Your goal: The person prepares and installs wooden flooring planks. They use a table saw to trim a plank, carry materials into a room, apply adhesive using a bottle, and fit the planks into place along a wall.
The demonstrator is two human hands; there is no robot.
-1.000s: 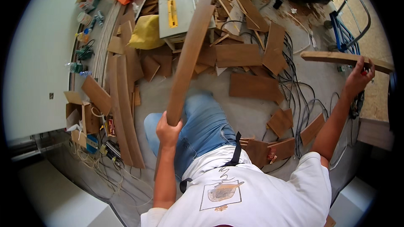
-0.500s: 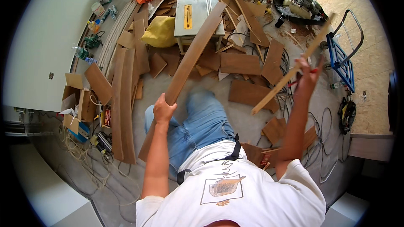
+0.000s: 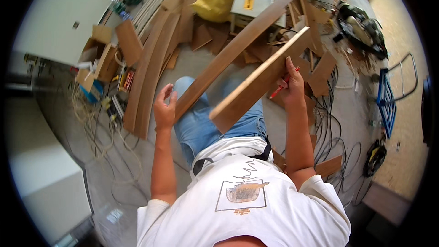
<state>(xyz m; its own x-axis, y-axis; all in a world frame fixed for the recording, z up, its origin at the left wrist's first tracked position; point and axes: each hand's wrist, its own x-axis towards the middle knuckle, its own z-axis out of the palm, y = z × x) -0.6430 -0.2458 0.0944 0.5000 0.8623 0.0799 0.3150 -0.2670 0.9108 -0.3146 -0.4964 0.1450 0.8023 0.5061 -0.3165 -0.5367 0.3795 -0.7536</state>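
The hands were apart, one on each side of the lap. The right hand (image 3: 292, 82), toward two o'clock from the middle of the view, was clamped on a short plank (image 3: 254, 95) with a pale edge, and a red pencil-like stick (image 3: 278, 91) stuck out from the same grip. The left hand (image 3: 164, 107), at nine o'clock, had its fingers raised and parted around nothing, just beside the lower end of a long brown plank (image 3: 233, 54); whether it touched that plank could not be told. The long plank slanted from the blue jeans (image 3: 194, 130) up toward one o'clock, its far end in front of a pale stand (image 3: 270, 1). A yellow bag (image 3: 212, 5) lay at twelve, two long boards (image 3: 145, 73) at ten on the floor, dark cables (image 3: 323, 115) at three, and farther out a blue trolley (image 3: 388, 105).
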